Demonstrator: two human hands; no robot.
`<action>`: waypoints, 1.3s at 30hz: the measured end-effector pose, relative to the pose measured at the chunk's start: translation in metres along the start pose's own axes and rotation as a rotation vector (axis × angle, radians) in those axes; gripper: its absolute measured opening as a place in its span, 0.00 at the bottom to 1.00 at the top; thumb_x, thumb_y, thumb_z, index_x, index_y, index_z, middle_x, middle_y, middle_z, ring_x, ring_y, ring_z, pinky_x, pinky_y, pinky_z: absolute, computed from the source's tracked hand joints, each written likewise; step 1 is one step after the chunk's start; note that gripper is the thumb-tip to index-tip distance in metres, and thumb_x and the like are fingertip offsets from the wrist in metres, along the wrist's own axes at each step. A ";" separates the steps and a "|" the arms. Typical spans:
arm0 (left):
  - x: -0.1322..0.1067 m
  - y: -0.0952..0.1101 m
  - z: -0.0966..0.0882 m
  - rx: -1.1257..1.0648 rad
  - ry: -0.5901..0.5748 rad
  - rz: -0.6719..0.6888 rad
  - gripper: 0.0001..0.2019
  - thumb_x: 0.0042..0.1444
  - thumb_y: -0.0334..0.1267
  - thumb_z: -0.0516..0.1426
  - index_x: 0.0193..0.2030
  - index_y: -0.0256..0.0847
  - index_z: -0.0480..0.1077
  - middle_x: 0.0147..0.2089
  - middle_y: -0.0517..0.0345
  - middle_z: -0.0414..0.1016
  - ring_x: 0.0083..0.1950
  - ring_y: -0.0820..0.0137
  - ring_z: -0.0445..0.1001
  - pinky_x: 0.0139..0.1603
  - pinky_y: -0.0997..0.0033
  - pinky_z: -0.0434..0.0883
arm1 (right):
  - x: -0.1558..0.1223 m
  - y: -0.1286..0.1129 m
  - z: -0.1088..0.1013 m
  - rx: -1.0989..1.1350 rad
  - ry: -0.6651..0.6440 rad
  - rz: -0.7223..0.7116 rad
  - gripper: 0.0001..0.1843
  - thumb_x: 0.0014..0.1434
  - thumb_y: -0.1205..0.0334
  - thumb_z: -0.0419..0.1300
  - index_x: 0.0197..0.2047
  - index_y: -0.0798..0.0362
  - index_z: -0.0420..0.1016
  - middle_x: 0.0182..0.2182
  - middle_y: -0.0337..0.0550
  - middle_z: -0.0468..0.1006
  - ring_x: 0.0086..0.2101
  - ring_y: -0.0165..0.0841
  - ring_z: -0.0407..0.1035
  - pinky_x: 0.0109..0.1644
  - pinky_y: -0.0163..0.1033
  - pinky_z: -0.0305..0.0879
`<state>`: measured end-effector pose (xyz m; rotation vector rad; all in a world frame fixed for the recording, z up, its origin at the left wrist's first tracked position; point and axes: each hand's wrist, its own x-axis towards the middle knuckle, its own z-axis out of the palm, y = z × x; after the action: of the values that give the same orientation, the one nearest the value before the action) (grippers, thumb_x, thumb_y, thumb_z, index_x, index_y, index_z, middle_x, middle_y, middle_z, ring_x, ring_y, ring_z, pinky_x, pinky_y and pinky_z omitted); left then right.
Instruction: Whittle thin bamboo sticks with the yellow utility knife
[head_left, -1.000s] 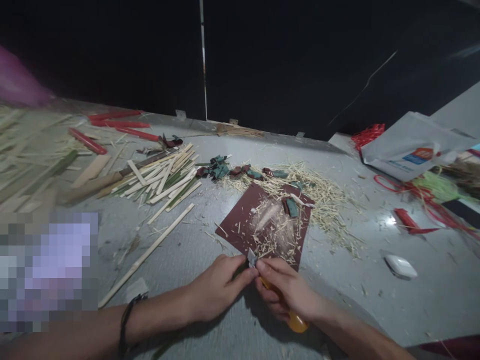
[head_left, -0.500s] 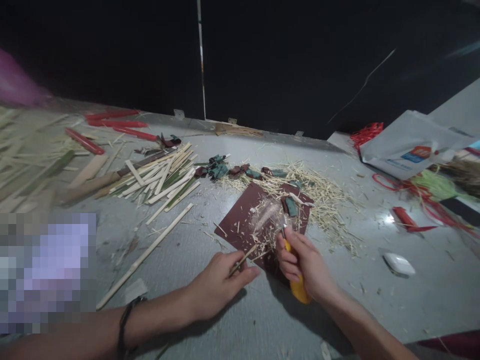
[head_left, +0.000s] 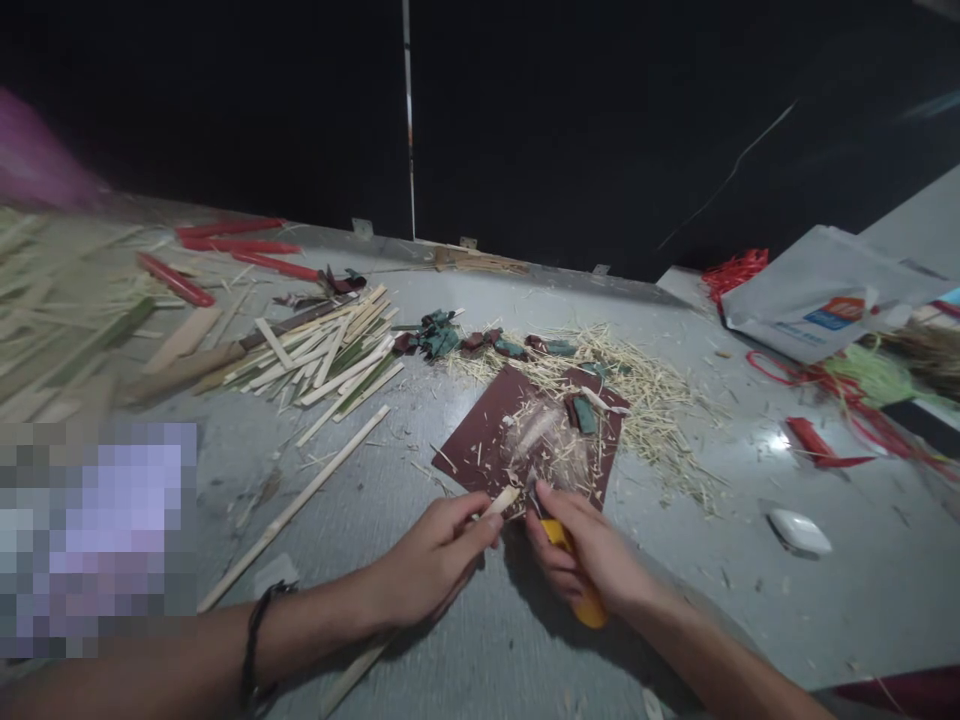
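My left hand is shut on a thin bamboo strip, whose pale tip sticks out past the fingers over the edge of a dark brown cutting mat. A lower length of bamboo shows below my forearm and seems to be the same strip. My right hand grips a yellow utility knife, its small blade close to the strip's tip. Fingers hide most of the handle. Fine bamboo shavings cover the mat.
Heaped shavings and green-and-brown bamboo scraps lie beyond the mat. Cut bamboo sticks and red strips lie to the left. A white bag, red cord and a white object lie to the right.
My hands have come back together from apart. The knife has moved left and down toward the strip, and the strip's tip now points at the blade, with more of the strip visible.
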<state>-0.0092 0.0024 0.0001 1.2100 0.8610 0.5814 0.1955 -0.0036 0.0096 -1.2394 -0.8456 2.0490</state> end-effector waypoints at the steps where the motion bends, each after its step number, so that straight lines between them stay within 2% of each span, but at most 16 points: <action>1: 0.000 -0.001 0.000 -0.023 -0.008 -0.021 0.18 0.68 0.55 0.54 0.36 0.43 0.64 0.17 0.74 0.51 0.16 0.77 0.50 0.17 0.75 0.47 | 0.001 -0.001 0.000 0.015 0.021 -0.026 0.32 0.59 0.29 0.63 0.26 0.50 0.66 0.11 0.24 0.56 0.11 0.21 0.44 0.12 0.28 0.45; 5: 0.000 -0.001 0.000 0.013 0.010 0.020 0.17 0.68 0.53 0.55 0.36 0.41 0.66 0.19 0.73 0.54 0.18 0.78 0.51 0.18 0.77 0.47 | 0.001 -0.003 0.002 0.035 0.111 -0.126 0.26 0.55 0.38 0.72 0.36 0.50 0.68 0.14 0.23 0.59 0.12 0.22 0.47 0.13 0.28 0.47; 9: 0.000 0.001 -0.001 0.102 0.010 0.061 0.17 0.68 0.52 0.55 0.37 0.39 0.68 0.22 0.70 0.55 0.22 0.76 0.52 0.21 0.76 0.49 | 0.001 -0.001 0.005 -0.057 0.071 -0.167 0.28 0.53 0.39 0.74 0.42 0.50 0.68 0.15 0.22 0.59 0.12 0.21 0.46 0.13 0.27 0.47; 13: 0.000 0.003 -0.001 0.127 0.012 0.082 0.19 0.68 0.53 0.55 0.36 0.38 0.68 0.25 0.68 0.56 0.25 0.76 0.53 0.23 0.76 0.52 | 0.002 0.002 0.005 -0.110 0.082 -0.177 0.29 0.54 0.37 0.72 0.39 0.50 0.67 0.13 0.22 0.58 0.12 0.21 0.47 0.14 0.27 0.48; 19: -0.002 0.001 -0.002 -0.153 -0.067 -0.067 0.19 0.69 0.56 0.51 0.37 0.42 0.66 0.13 0.75 0.50 0.11 0.77 0.48 0.11 0.78 0.44 | 0.002 0.001 0.002 -0.045 0.123 -0.205 0.25 0.56 0.40 0.72 0.38 0.49 0.67 0.14 0.21 0.56 0.13 0.22 0.46 0.14 0.27 0.48; 21: 0.000 0.001 -0.005 -0.222 -0.096 -0.094 0.20 0.69 0.56 0.50 0.38 0.41 0.67 0.13 0.75 0.52 0.10 0.78 0.50 0.10 0.80 0.47 | 0.002 -0.001 0.002 -0.027 0.127 -0.207 0.24 0.56 0.40 0.72 0.37 0.49 0.68 0.15 0.22 0.57 0.13 0.22 0.46 0.14 0.28 0.48; 24: 0.004 0.002 -0.010 -0.281 -0.132 -0.120 0.21 0.69 0.55 0.49 0.39 0.38 0.70 0.14 0.74 0.55 0.09 0.78 0.54 0.09 0.82 0.53 | 0.002 -0.001 0.003 -0.025 0.100 -0.207 0.25 0.57 0.38 0.70 0.33 0.50 0.68 0.14 0.24 0.58 0.12 0.22 0.47 0.14 0.29 0.49; 27: 0.008 0.001 -0.014 -0.320 -0.188 -0.135 0.20 0.69 0.55 0.48 0.42 0.39 0.69 0.13 0.74 0.55 0.08 0.75 0.58 0.08 0.82 0.56 | 0.003 0.001 0.004 -0.023 0.083 -0.195 0.26 0.56 0.37 0.70 0.32 0.49 0.67 0.13 0.24 0.57 0.12 0.23 0.47 0.14 0.29 0.48; 30: 0.009 -0.002 -0.013 -0.317 -0.187 -0.109 0.18 0.71 0.55 0.48 0.42 0.41 0.66 0.13 0.74 0.57 0.09 0.75 0.61 0.08 0.83 0.57 | 0.003 0.004 0.003 -0.020 0.081 -0.172 0.25 0.57 0.37 0.70 0.32 0.50 0.69 0.12 0.24 0.57 0.12 0.23 0.47 0.14 0.29 0.48; 36: 0.010 -0.004 -0.013 -0.314 -0.205 -0.107 0.17 0.71 0.54 0.50 0.41 0.42 0.65 0.16 0.73 0.60 0.10 0.77 0.61 0.08 0.84 0.58 | 0.001 0.003 0.001 -0.037 0.026 -0.148 0.27 0.63 0.34 0.61 0.30 0.52 0.71 0.13 0.27 0.59 0.12 0.24 0.49 0.14 0.30 0.50; 39: 0.012 -0.003 -0.015 -0.351 -0.208 -0.108 0.17 0.70 0.54 0.51 0.39 0.41 0.66 0.15 0.74 0.57 0.09 0.78 0.57 0.07 0.84 0.55 | -0.001 0.003 0.002 -0.095 -0.041 -0.100 0.30 0.64 0.32 0.58 0.27 0.51 0.69 0.12 0.26 0.58 0.11 0.24 0.49 0.13 0.30 0.51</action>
<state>-0.0150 0.0187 -0.0077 0.8802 0.6137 0.4854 0.1938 -0.0070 0.0082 -1.1836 -1.0138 1.9803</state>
